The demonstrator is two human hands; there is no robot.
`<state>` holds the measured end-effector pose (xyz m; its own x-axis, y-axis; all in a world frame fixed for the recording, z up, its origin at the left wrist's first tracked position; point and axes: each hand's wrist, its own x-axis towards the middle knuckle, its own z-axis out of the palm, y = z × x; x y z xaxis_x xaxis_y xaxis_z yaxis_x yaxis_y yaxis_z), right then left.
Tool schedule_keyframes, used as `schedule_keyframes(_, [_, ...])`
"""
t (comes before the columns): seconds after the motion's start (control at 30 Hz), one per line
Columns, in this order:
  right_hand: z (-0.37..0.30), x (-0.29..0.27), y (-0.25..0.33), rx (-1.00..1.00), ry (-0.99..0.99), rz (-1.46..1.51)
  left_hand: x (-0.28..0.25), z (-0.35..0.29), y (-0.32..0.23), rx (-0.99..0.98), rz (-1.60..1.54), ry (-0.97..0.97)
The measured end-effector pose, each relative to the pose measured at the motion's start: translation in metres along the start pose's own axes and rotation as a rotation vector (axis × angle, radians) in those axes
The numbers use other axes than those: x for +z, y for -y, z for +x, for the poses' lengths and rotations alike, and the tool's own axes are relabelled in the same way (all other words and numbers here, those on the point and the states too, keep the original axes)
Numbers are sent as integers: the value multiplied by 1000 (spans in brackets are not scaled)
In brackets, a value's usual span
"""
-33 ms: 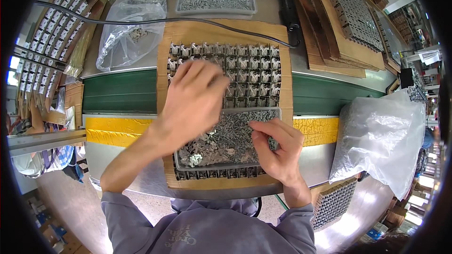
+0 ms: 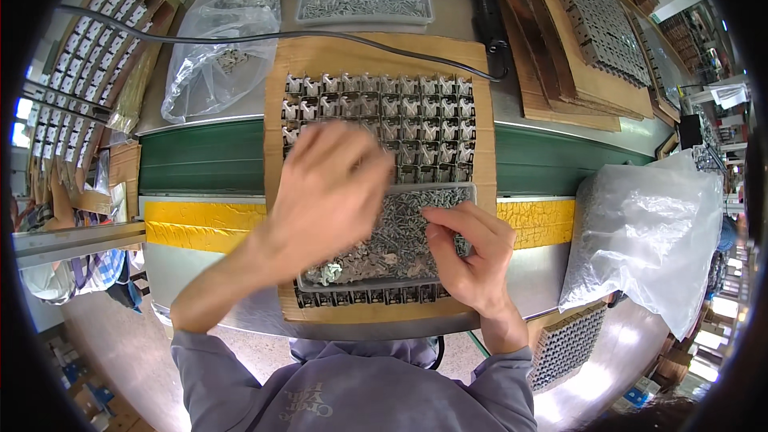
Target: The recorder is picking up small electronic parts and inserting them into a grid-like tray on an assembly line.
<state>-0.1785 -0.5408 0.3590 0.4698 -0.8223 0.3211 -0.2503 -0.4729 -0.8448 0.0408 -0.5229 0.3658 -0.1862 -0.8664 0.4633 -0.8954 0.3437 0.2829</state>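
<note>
My left hand hovers over the near rows of small metal brackets, its fingers curled downward and smeared by motion. Whether it holds anything is hidden. Those brackets stand in rows on a cardboard sheet. A clear plastic tray rests across the near rows, filled with small screws and flat metal pieces. Over the tray's right side, my right hand has thumb and forefinger closed in a pinch. Anything between those fingertips is too small to make out.
Another clear tray of screws stands at the back. A black cable crosses to a dark handheld tool. Plastic bags lie at left and right. Stacked cardboard with metal parts sits at back right.
My left hand has shifted slightly toward me, from over the bracket rows nearer to the tray. My right hand stays in the same place, still pinched.
</note>
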Motion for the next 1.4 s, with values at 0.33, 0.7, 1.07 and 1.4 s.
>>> schedule_keyframes(0.33, [2, 6, 4, -65, 2, 8, -14, -46, -35, 31, -437, 243])
schedule_keyframes(0.7, [-3, 5, 12, -129, 114, 143, -22, -51, -36, -248, -677, 115])
schedule_keyframes(1.07, [-8, 17, 9, -226, 114, 249, -27, -53, -35, -186, -698, 122])
schedule_keyframes(1.4, [-8, 19, 14, -167, 198, 205, -36, -54, -35, -261, -780, 268])
